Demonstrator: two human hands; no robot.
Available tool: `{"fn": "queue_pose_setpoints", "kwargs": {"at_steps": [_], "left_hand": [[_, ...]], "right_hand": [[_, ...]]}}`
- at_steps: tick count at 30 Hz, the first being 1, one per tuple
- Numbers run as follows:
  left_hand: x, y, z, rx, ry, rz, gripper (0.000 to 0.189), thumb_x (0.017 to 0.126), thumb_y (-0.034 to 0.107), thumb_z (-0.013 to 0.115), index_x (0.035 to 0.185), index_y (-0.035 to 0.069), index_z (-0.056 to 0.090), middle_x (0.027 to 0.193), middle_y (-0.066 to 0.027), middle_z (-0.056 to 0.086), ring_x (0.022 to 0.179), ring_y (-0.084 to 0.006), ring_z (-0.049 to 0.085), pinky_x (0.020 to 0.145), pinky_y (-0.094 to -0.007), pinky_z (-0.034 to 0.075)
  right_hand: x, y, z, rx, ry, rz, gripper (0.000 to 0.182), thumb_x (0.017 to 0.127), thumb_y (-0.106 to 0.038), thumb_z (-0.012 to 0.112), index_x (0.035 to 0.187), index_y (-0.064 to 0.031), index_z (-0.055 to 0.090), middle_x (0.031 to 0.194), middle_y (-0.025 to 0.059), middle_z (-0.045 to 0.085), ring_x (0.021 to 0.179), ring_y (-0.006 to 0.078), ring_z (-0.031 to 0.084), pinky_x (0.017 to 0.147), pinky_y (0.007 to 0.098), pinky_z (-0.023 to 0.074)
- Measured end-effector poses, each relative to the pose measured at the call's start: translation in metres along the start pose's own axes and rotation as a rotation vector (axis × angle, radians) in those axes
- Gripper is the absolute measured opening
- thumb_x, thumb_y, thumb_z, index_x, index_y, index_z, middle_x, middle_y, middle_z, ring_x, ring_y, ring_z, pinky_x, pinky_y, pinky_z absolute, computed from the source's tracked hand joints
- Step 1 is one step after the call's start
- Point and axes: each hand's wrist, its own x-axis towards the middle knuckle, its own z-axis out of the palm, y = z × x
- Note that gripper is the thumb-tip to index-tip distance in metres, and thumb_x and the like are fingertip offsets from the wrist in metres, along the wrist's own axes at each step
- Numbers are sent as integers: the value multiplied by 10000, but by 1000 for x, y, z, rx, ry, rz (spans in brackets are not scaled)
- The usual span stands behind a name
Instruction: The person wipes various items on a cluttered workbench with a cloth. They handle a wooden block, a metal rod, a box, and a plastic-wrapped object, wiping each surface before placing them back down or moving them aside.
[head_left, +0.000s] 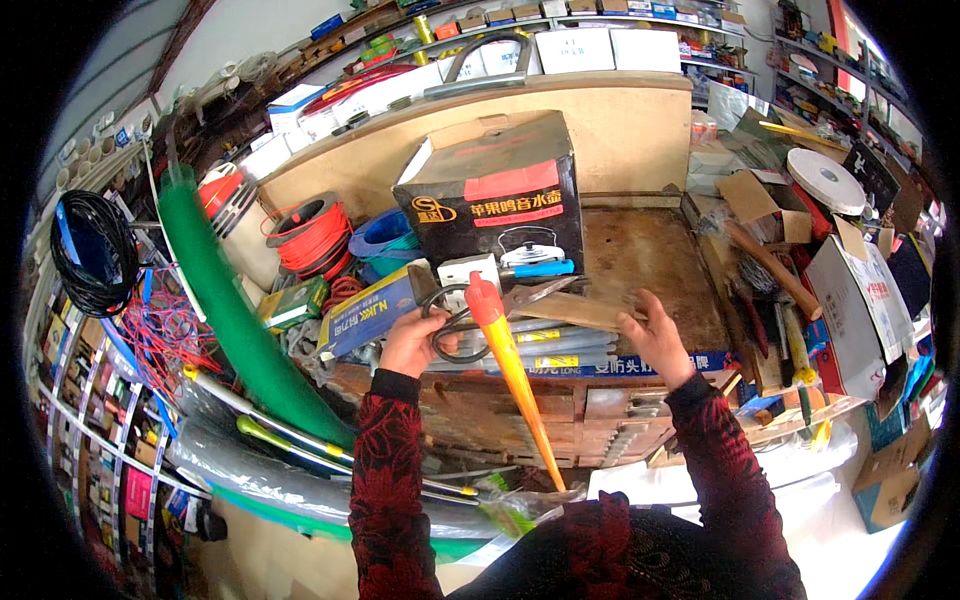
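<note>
My left hand (415, 339) grips the looped dark handles of a pair of scissors (463, 349). Their metal blades (541, 291) point right, over the front of the wooden bench (637, 247). At the bench's right front, my right hand (654, 334) has its thumb and fingers around the end of a flat brown strip (574, 309), slightly blurred. The strip's left part lies close to the scissor blades. Between my hands and nearer to me, a yellow-orange pole with a red cap (510, 360) stands upright, covering part of the scissors.
A black kettle carton (487, 195) stands behind the scissors. Left are a red wire spool (311, 236), a blue-yellow box (375, 307) and a green mesh roll (240, 307). Grey tubes (566, 341) line the front edge. Right lie a wooden-handled tool (772, 270) and open cartons (859, 315).
</note>
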Motion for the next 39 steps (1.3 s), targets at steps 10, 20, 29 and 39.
{"fn": "queue_pose_setpoints", "kwargs": {"at_steps": [10, 20, 29, 39], "left_hand": [[3, -8, 9, 11, 119, 11, 103, 830, 44, 501, 911, -17, 522, 766, -111, 575, 630, -199, 596, 579, -318, 500], [11, -25, 26, 59, 116, 98, 67, 830, 41, 515, 856, -16, 538, 738, -68, 578, 589, -135, 557, 541, -254, 470], [19, -31, 24, 170, 197, 225, 92, 801, 73, 561, 851, -4, 561, 735, -66, 585, 584, -126, 545, 516, -248, 441], [14, -16, 41, 1555, 521, 494, 316, 729, 289, 631, 918, 44, 563, 789, -124, 610, 738, -313, 591, 620, -398, 456]], "right_hand": [[14, -25, 9, 284, -32, 293, 330, 724, -147, 642, 977, 60, 594, 840, 107, 631, 730, 133, 564, 656, 253, 452], [-24, -28, -54, 163, 257, 116, 288, 733, -63, 644, 1002, 28, 597, 824, 49, 616, 689, 68, 509, 615, 215, 432], [-45, -47, -95, -687, 574, -387, 315, 721, -14, 617, 1030, -45, 558, 1015, 117, 550, 874, 274, 552, 772, 332, 456], [-60, -24, -90, -1094, 345, -241, 289, 718, -93, 568, 1004, -90, 529, 1046, 76, 515, 853, 263, 567, 618, 346, 512]]}}
